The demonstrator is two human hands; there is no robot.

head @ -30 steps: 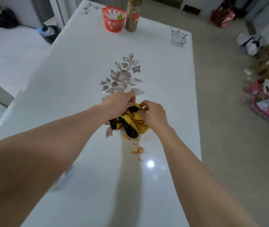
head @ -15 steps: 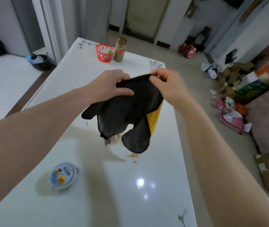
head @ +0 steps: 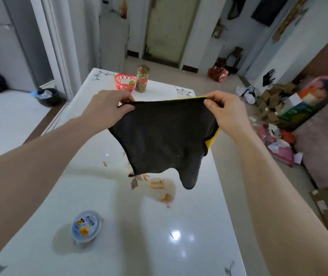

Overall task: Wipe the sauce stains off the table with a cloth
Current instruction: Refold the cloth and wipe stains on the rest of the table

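Sauce stains (head: 162,191) on glossy white table (head: 139,246); cluttered floor (head: 238,124).

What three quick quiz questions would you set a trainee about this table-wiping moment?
1. True or false: the cloth lies flat on the sauce stains.
2. What stands beside the red basket? A) a jar B) a kettle C) a plate
3. Which hands pinch the cloth's top edge?

Key: 1. False; it is held up in the air. 2. A. 3. Both, the left hand and the right hand.
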